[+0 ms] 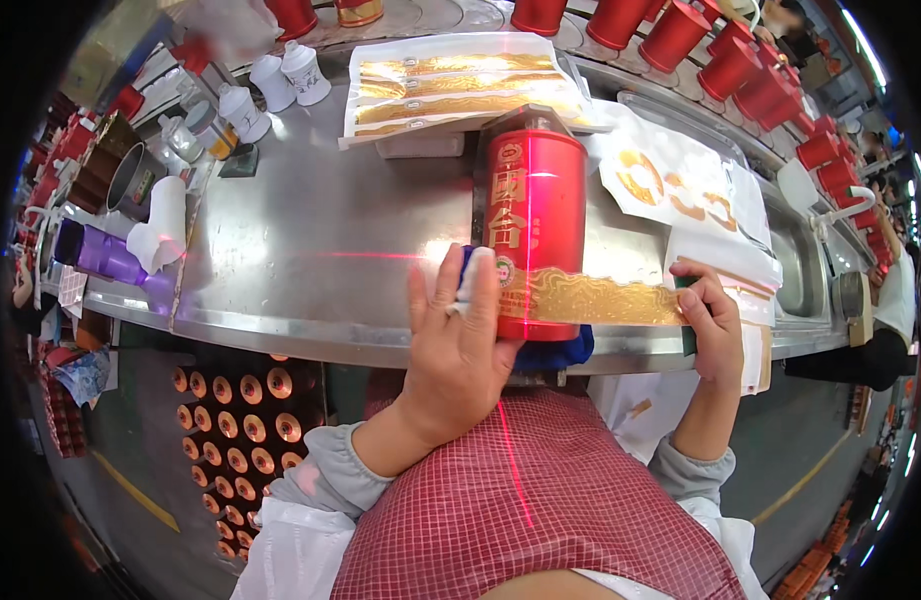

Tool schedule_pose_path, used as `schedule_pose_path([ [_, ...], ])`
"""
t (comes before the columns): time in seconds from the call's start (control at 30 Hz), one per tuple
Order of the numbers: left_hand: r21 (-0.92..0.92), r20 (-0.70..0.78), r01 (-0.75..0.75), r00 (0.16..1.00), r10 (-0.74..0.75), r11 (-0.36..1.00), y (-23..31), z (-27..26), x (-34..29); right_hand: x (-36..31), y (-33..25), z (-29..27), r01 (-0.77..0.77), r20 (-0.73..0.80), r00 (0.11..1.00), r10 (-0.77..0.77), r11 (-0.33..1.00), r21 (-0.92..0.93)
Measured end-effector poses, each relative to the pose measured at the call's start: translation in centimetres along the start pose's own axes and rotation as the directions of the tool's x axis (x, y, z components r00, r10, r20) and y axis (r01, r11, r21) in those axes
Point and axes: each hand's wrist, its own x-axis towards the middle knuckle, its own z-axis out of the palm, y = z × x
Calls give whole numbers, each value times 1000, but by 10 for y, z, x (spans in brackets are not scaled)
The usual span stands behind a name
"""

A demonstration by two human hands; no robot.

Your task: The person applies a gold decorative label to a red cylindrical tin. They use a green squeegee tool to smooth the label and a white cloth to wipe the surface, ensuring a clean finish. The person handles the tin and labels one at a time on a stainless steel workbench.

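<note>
A red cylindrical bottle (550, 215) with gold characters lies on the metal worktop in front of me, its base toward me. A gold decorative label strip (605, 299) runs across its lower part and stretches off to the right. My right hand (712, 325) pinches the strip's free right end; a dark green flat piece (688, 342) shows behind those fingers. My left hand (452, 345) rests against the bottle's lower left side by the strip's left end, fingers stretched and apart, with white wrapping on some. Blue cloth (565, 350) shows beneath the bottle and behind my left fingers.
Sheets of gold strips (460, 85) lie beyond the bottle, with gold round decals (670, 185) to the right. White bottles (302, 72) and a purple bottle (110, 252) stand left. Red bottles (675, 38) line the far conveyor. A sink (795, 265) is at right.
</note>
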Motion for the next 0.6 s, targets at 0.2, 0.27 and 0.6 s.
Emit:
schedule_pose_path([
  [0.2, -114, -43, -67, 997, 62, 991, -4, 9, -3, 0, 6, 4, -34, -13, 999, 34, 998, 48],
  [0.27, -173, -101, -47, 994, 29, 984, -7, 14, -6, 4, 6, 8, -7, 7, 1000, 7, 999, 40],
  [0.6, 213, 179, -269, 956, 233, 939, 24, -9, 17, 9, 19, 19, 58, 0, 998, -58, 998, -24],
])
